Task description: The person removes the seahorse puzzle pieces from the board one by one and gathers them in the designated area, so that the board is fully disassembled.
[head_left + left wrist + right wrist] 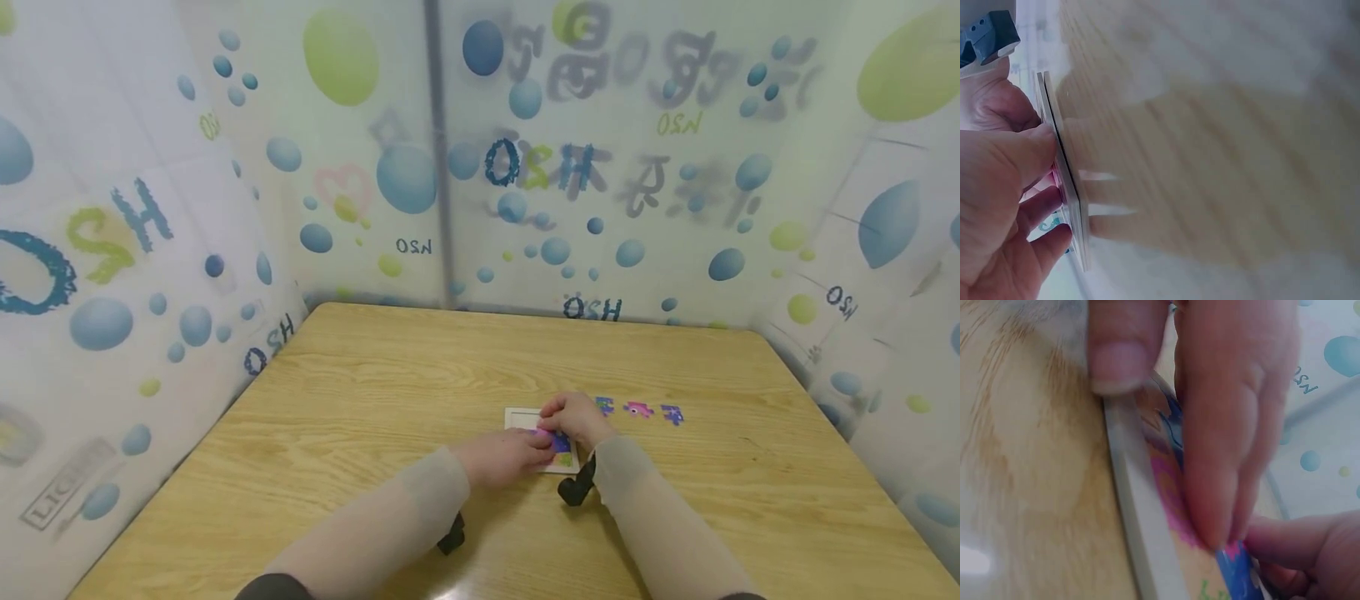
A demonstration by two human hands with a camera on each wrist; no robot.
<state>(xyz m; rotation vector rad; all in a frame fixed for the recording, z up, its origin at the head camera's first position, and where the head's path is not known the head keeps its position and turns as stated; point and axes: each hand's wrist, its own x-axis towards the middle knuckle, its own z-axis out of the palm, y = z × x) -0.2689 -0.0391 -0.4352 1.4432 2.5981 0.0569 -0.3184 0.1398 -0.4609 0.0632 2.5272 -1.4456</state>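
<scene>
A small jigsaw puzzle in a white frame (513, 413) lies on the table. Across it lies my left hand (498, 457), its straight fingers pressing on the picture. In the right wrist view, the left thumb (1119, 365) rests at the near edge of the frame (1138, 487), and the fingers cover part of a pink and blue picture. My right hand (577, 415) reaches over the upper part of the puzzle, thumb and bent fingers together at a puzzle piece largely hidden by the hands. The left wrist view shows the frame (1065, 147) edge-on.
Right of the puzzle, three loose pieces form a row: a blue-green piece (604, 406), a pink piece with an eye (638, 409) and a purple-blue piece (672, 413). A wooden table (360, 375) bears everything, with patterned curtains (375, 167) around its far sides.
</scene>
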